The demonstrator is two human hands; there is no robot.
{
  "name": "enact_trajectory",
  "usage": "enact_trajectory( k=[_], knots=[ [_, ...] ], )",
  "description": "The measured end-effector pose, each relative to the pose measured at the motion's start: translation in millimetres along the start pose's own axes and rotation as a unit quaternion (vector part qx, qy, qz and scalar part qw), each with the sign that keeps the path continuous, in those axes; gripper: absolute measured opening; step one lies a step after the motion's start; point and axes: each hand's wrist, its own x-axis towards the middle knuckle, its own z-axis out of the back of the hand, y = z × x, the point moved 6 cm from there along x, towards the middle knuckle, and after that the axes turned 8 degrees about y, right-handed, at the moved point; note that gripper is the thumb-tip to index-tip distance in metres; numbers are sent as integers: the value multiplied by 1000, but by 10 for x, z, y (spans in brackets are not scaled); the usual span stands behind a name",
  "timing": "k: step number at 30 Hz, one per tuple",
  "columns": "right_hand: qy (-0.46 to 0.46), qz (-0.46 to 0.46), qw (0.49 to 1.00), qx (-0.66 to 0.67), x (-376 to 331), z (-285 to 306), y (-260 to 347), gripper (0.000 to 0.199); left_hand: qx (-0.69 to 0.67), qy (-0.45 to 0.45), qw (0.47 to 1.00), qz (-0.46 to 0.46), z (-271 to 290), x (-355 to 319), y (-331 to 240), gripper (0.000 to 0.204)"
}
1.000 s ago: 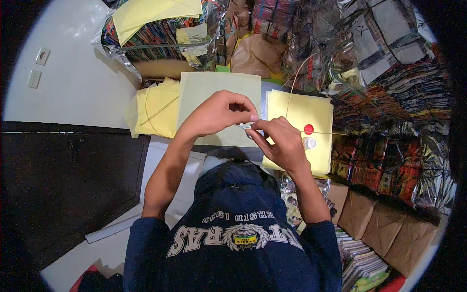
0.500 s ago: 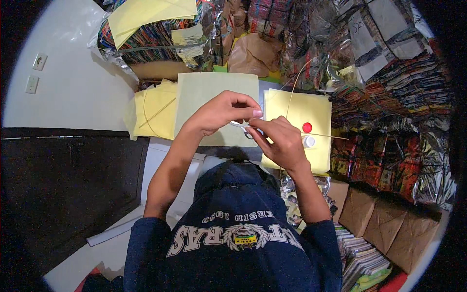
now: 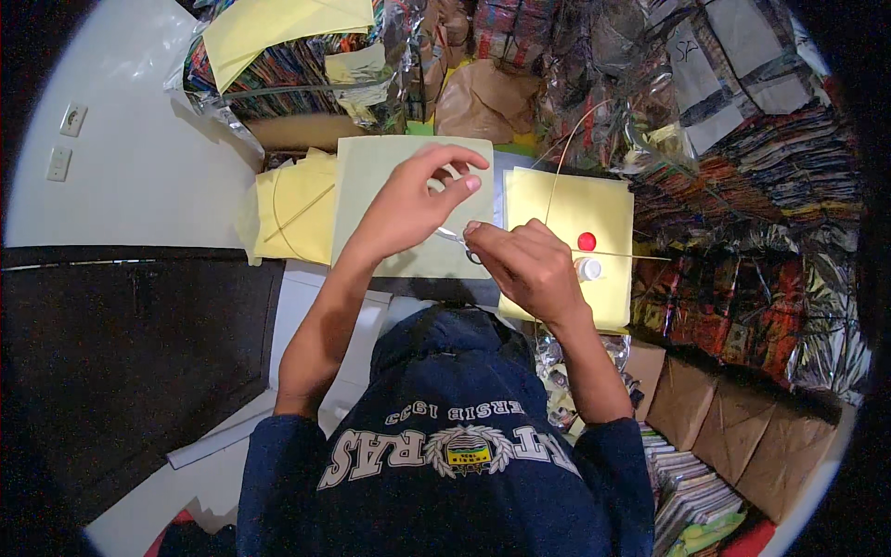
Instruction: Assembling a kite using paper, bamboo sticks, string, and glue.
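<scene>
My right hand [image 3: 527, 265] is closed over the crossing of thin, light-brown sticks. One stick [image 3: 631, 256] runs out to the right, and a curved one [image 3: 554, 190] rises toward the back. The fingers hide where they meet. My left hand [image 3: 418, 200] is raised just to the left, fingers bent and apart, with nothing visible in it. It hovers over a large pale sheet of paper [image 3: 371, 186]. Between the hands, partly covered, is what looks like a pair of scissors [image 3: 474, 258] with a dark finger loop.
Under my right hand lies yellow paper [image 3: 608, 302] with a red disc [image 3: 587, 241] and a white cap-like thing [image 3: 588, 269]. Crossed sticks lie on more yellow paper [image 3: 316, 232] at left. Wrapped bundles [image 3: 742, 204] crowd the right, and cardboard boxes [image 3: 733, 427] stand below them.
My left hand has pulled away from my right fingertips, up and slightly left, and its fingers have spread. My right hand has stayed nearly in place on the sticks.
</scene>
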Motion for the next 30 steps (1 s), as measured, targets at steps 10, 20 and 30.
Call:
enact_trajectory(
  k=[10,20,30],
  knots=[
    [22,8,1000,-8,-10,-43,-13,27,164,188,959,-133,-53,40,-505,17],
    [-1,-7,1000,-4,-26,-34,-41,28,306,252,915,-78,-46,86,-418,15],
    [-16,-1,999,-30,-18,-17,-12,32,275,280,917,-74,12,41,-401,17]
  ],
)
